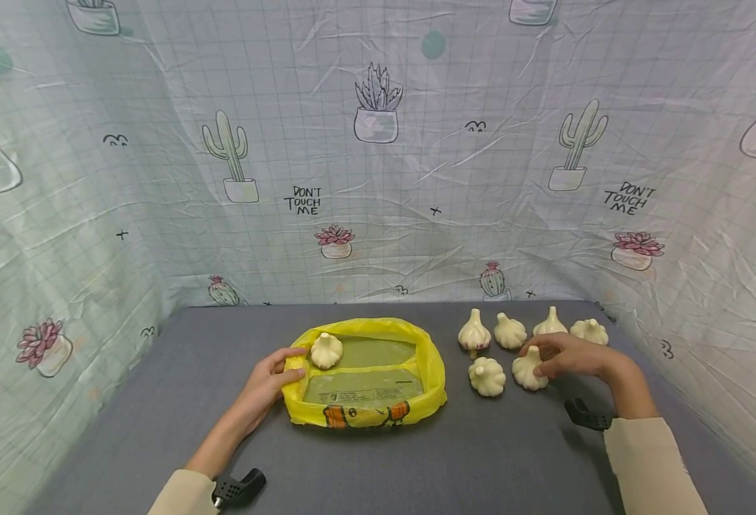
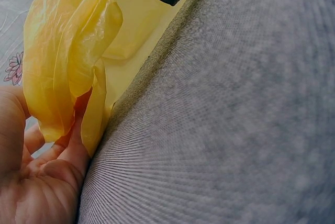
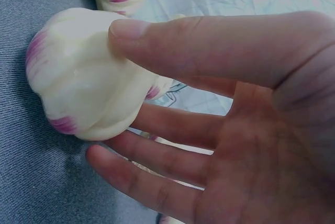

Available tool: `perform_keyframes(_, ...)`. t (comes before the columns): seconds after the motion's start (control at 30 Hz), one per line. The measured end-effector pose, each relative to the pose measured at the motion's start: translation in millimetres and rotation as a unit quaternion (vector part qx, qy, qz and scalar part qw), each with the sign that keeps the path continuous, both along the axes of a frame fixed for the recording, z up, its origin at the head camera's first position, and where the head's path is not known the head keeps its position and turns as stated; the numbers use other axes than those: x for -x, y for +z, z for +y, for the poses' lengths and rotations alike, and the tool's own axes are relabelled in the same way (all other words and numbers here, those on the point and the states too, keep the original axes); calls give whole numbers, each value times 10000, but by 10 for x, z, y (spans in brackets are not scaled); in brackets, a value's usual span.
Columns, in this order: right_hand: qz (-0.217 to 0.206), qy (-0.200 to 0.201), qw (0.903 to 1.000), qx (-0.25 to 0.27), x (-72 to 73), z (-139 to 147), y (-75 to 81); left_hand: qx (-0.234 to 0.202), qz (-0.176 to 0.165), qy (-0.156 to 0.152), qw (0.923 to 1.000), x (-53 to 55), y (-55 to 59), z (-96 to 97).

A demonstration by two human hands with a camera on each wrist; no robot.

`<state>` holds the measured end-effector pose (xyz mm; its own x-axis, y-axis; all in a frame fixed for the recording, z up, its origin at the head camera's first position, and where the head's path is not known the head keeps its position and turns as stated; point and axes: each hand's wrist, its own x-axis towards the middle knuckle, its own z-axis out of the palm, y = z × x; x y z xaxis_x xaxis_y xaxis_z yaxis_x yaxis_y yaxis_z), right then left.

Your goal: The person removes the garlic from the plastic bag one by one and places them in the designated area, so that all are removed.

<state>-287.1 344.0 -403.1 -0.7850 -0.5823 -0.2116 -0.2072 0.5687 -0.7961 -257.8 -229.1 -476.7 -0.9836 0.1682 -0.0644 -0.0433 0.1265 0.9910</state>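
A yellow plastic bag (image 1: 434, 365) lies with its mouth spread wide on the table, and one garlic bulb (image 1: 327, 351) sits inside at its left end. My left hand (image 1: 268, 383) holds the bag's left rim; in the left wrist view the yellow film (image 2: 78, 51) hangs between thumb and fingers. On the right, my right hand (image 1: 571, 355) grips a garlic bulb (image 1: 528, 370). The right wrist view shows the thumb on that white, purple-streaked bulb (image 3: 86, 77), with fingers behind it. Its base seems close to the table; whether it touches I cannot tell.
Around the right hand stand more garlic bulbs: one to its left (image 1: 487, 377) and several in a back row, such as the leftmost bulb (image 1: 474, 330) and the rightmost bulb (image 1: 589, 331). A printed cloth (image 1: 378, 179) encloses the dark grey table (image 1: 378, 476).
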Motion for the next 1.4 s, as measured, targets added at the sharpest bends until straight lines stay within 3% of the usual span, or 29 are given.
perform_keyframes(1.07,10,-55,10000,30,-21,35,48,-30,17,0,10000,16,-22,3)
perform_keyframes(1.4,655,-159,9977,30,-74,18,129,-15,20,-30,10000,3,-17,-6)
